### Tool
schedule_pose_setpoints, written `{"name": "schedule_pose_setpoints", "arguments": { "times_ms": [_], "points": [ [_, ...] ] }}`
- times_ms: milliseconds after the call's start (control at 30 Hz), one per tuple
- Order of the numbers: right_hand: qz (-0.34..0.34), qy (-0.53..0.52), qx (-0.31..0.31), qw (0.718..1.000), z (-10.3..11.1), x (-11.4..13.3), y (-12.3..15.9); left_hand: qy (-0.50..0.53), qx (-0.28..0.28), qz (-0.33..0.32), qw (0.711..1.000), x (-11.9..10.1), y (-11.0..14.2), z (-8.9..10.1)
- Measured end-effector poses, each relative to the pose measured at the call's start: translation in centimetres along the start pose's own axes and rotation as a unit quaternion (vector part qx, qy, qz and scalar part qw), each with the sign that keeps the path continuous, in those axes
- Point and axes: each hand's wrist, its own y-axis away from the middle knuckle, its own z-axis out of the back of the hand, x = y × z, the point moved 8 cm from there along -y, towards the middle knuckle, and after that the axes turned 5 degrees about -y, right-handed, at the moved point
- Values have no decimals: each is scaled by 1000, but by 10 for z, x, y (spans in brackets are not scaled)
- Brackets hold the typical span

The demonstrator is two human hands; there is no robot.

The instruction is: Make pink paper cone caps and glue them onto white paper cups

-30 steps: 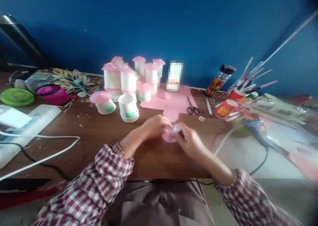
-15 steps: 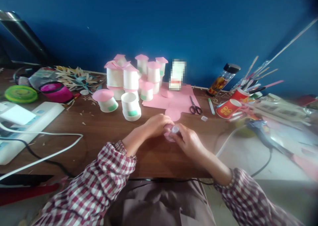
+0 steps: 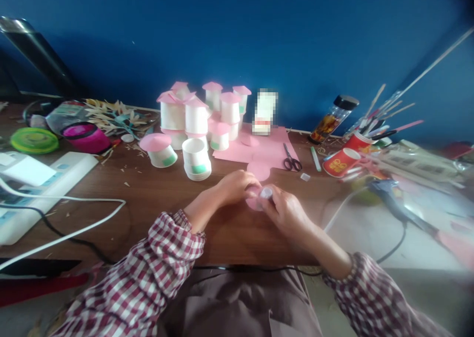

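Note:
My left hand [image 3: 240, 185] is closed on a small pink paper circle [image 3: 253, 204], pressing it near the table's front. In my right hand [image 3: 287, 207] is a whitish glue stick [image 3: 266, 194], its end against or just over the paper; the exact contact is hard to see. Just beyond my hands lies another pink paper circle [image 3: 258, 170], flat on the table. A small translucent cap [image 3: 305, 177] rests to the right of it. Left of my hands stand a stack of white paper cups [image 3: 196, 159] and a cup with a pink paper roof [image 3: 155, 142].
Several pink-roofed cups [image 3: 196, 115] are stacked at the back by the blue wall. Scissors [image 3: 292, 163] lie on a pink sheet [image 3: 274, 139]. To the right are a red cup [image 3: 340, 163] and a glue gun [image 3: 402, 204]; a power strip [image 3: 70, 179] lies left.
My right hand and the glue stick have shifted slightly right across the pink circle. My left hand stays nearly in place, holding the paper.

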Motion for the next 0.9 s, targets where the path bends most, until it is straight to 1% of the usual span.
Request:
{"name": "schedule_pose_setpoints", "arguments": {
  "times_ms": [200,267,367,433,533,633,667,800,833,900],
  "points": [
    [-3,-26,-30,999,12,-1,0,-13,-11,-14,1000,1,1,-1],
    [-9,-22,-29,999,9,-3,-1,-17,-11,-15,1000,0,1,0],
    [-21,8,-16,1000,-2,-7,-1,-22,-3,-17,1000,-2,1,1],
    [-21,27,-10,999,-8,-8,0,-17,1,-16,1000,-3,0,2],
    [-11,32,-9,999,-10,-6,3,-3,-2,-11,1000,-3,0,2],
    [-6,1,-3,1000,-6,-5,5,-4,-7,-2,1000,-1,1,1],
    [-11,-13,-11,1000,-2,-5,6,-8,-7,2,1000,0,1,1],
    [-45,-62,-76,994,17,-12,8,-19,-2,7,1000,2,0,0],
    [-45,-66,-80,994,18,-13,7,-16,-1,5,1000,2,0,-1],
    [-31,-62,-61,996,12,-11,6,-10,1,4,1000,2,0,-1]
  ]
}}
